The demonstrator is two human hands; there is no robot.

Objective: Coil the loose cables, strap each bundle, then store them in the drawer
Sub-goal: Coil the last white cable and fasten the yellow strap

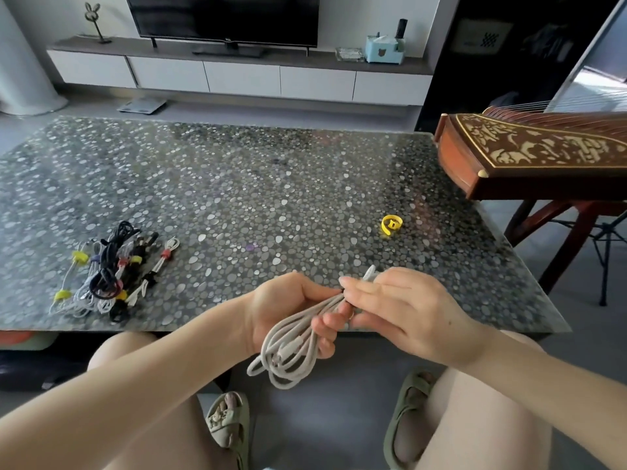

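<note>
Left hand (286, 308) curled round grey cable coil (286, 359) at 6 o'clock in view, by near table (271, 184) edge — loops hang below fingers. Right hand (407, 312) pinches coil's upper end, just beside left fingertips. Yellow strap (391, 225) on table at 1 o'clock from hands, apart. Strapped bundles (108, 276) piled at 9 o'clock.

Bundles (108, 273) left — strap (391, 225) right
</note>
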